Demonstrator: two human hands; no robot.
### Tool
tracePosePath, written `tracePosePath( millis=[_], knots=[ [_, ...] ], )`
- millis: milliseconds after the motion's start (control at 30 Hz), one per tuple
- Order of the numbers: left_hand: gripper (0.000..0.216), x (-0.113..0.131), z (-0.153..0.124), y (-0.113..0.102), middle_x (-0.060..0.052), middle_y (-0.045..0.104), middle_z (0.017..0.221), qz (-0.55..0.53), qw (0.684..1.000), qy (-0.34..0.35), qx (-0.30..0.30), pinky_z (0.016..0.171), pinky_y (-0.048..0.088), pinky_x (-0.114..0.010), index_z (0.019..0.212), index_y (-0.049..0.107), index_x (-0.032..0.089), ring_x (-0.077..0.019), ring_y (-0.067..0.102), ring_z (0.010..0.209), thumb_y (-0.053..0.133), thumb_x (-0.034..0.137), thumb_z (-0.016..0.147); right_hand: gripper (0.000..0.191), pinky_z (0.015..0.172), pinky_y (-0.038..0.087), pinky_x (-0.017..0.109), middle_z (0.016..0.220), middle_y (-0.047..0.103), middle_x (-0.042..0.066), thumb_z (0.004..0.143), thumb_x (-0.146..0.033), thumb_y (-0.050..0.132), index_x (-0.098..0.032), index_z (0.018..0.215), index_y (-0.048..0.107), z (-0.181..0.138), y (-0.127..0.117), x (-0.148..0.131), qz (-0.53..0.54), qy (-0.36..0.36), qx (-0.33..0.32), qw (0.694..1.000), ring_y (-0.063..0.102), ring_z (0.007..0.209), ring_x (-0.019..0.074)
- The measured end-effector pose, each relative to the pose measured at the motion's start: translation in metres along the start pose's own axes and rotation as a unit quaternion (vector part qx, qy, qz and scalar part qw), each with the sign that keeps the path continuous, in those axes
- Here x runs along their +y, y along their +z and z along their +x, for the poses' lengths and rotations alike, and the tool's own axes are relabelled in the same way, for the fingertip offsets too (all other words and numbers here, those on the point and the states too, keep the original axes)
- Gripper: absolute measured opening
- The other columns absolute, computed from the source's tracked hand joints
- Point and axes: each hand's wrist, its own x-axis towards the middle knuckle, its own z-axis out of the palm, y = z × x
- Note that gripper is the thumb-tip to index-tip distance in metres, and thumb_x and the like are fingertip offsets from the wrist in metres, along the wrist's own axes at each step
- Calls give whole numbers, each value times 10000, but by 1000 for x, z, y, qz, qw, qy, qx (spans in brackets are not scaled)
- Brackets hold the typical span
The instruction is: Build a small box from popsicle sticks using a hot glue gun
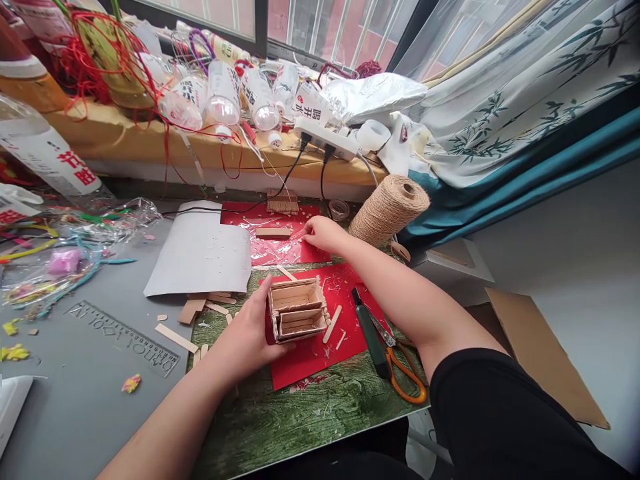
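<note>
My left hand (254,328) grips the left side of a small two-compartment box (299,308) made of wooden craft sticks, its open top facing me. Beneath the box lies a red sheet (345,347) with loose craft sticks (332,325) and scraps on it. Farther back, my right hand (323,235) is over the right edge of a second red sheet (235,217). Its fingers are curled together, and what they hold, if anything, is too small to make out. A small wooden block (273,233) is just left of those fingers.
Orange-handled scissors (407,377) and a dark green tool (373,337) lie at the right. Behind my right arm stands a twine spool (390,208). White paper (203,257) and a clear ruler (125,338) lie left. Bottles (223,93) and a power strip (327,138) crowd the sill.
</note>
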Motion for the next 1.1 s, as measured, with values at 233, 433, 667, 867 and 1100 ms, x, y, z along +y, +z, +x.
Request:
tracePosePath(
  millis=[233,433,667,867,1100],
  knots=[
    [1336,1,0,0,-217,416,1689,2,1000,-6,-7,1203,480,-565,1734,-29,280,-400,500,1522,886,473,780,167,774,498,276,1005,800,49,912,-317,809,-215,1039,844,-7,-4,2,24,30,-3,999,701,870,186],
    [1331,3,0,-1,-193,392,1710,-4,1000,-10,-8,1220,472,-541,1731,-46,295,-382,480,1541,876,484,792,21,765,498,270,922,804,42,883,-230,819,-213,891,828,1,12,-13,37,45,-32,998,701,829,184],
    [1349,3,-1,0,-193,403,1700,-12,1000,-13,-11,1237,444,-553,1730,-58,298,-389,464,1550,885,480,784,107,860,518,280,1005,810,63,893,-145,729,-180,966,797,-8,-2,4,57,72,26,995,708,905,190],
    [1418,-1,-2,0,-215,295,1750,-14,1000,6,-4,1242,424,-626,1727,-92,321,-441,412,1571,922,493,752,191,822,556,312,1028,812,89,946,-179,638,-140,1054,791,-40,-27,17,113,125,95,981,726,880,193],
    [1049,7,-13,-18,-147,550,1569,27,958,206,195,1197,482,-605,1677,319,340,-391,534,1445,878,553,815,153,705,604,317,801,765,28,852,-329,834,-202,898,761,-183,-57,-48,432,82,124,889,703,715,168]
  ],
)
